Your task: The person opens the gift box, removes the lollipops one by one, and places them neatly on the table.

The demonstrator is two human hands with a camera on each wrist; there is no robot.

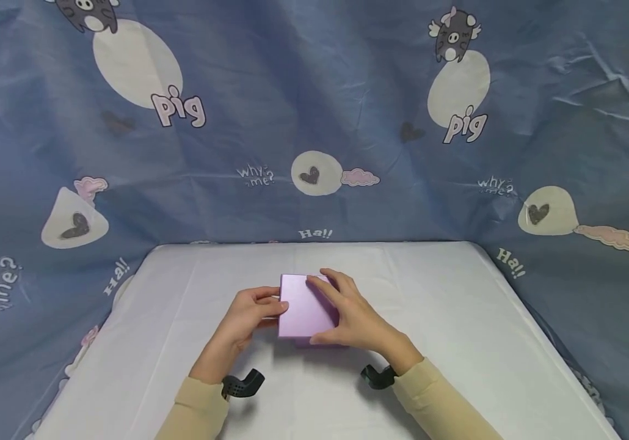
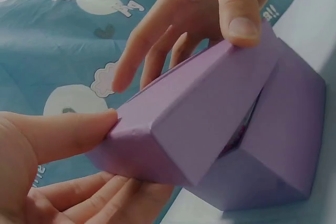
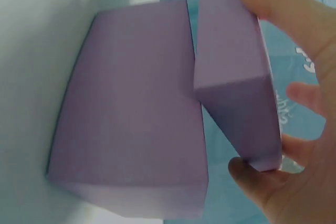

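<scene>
One lid, purple, square-topped, raised and tilted over the box; set off to the person's left of it, so that it overhangs on that side; whether the two touch cannot be told.

One box, purple, standing on the table; a narrow dark gap shows between its rim and the lid in the left wrist view, contents too small to tell.

One left hand, at the lid's left side; grip narrow, the lid pinched with thumb at its upper edge and fingers beneath.

One right hand, over the lid's right part; grip wide, spanning the lid, thumb on the near wall, fingertips toward the far side.

Two sleeves, beige, one per arm; two wrist mounts, black, one at each wrist.

One table, white-covered, beneath box and forearms; one backdrop, blue, behind the table; printed with cartoon pigs, pale blobs, dark hearts and lettering, "pig", "why me?" and "Ha!!" among it.
</scene>
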